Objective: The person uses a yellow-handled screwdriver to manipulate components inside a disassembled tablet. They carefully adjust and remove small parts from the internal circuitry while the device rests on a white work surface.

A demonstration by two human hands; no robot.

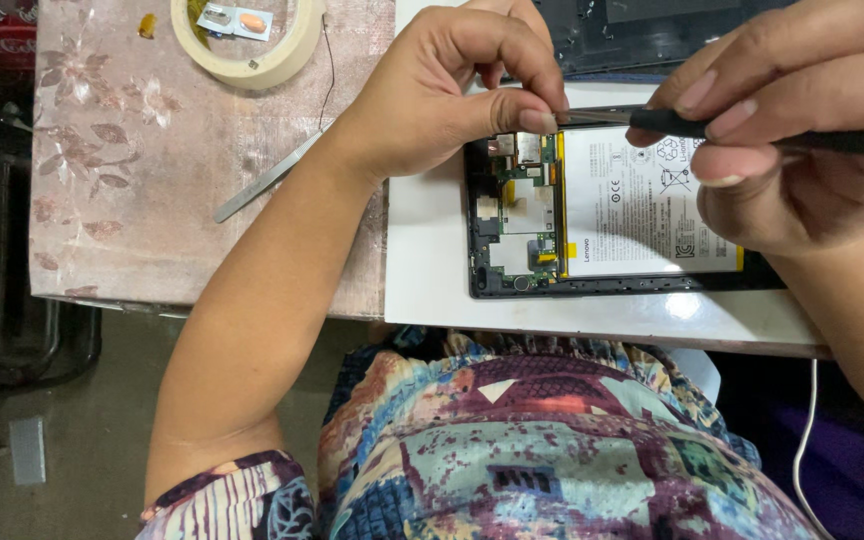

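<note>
An opened tablet (602, 215) lies on a white board (432, 270), its circuit board and large white battery (652, 210) exposed. My left hand (452, 85) rests its fingertips on the tablet's top edge, thumb and forefinger pinched together near the circuit board. My right hand (802, 120) grips a thin black screwdriver (752, 130), whose metal tip points left and meets my left fingertips just above the battery.
Metal tweezers (267, 178) lie on the floral tablecloth (132, 200) to the left. A roll of masking tape (252, 45) sits at the top, a small blister pack inside it. A dark panel (652, 30) lies behind the tablet. A white cable (807, 440) hangs at lower right.
</note>
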